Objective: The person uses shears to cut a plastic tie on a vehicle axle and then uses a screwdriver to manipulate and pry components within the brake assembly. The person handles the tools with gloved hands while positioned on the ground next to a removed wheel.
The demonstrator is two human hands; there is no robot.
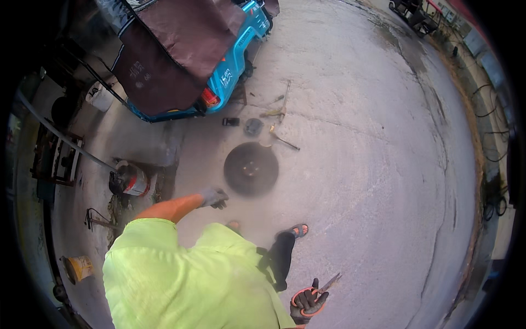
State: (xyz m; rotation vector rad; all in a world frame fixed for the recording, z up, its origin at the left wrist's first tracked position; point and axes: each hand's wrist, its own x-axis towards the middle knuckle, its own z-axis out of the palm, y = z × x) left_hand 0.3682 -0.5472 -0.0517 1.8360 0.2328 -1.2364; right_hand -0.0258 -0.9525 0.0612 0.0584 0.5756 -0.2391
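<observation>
My right hand (308, 303), in a dark glove, is closed around the orange handles of a pair of scissors (327, 283). Their blades point up and to the right over the concrete. The left hand (214, 198), in a grey glove, hangs open with loosely bent fingers and holds nothing that I can see. Nearest to it lies a dark round wheel or tyre-like disc (251, 169), slightly blurred, with several light spots at its centre. Beyond the disc are a small grey round piece (253, 127) and a black flat object (230, 122).
A hammer-like tool (285, 138) and another long-handled tool (285, 101) lie past the disc. A blue vehicle with a brown cover (224, 82) stands at upper left. Buckets stand at left, one white and red (136, 181), one yellow (81, 268). A cart (419, 16) is far right.
</observation>
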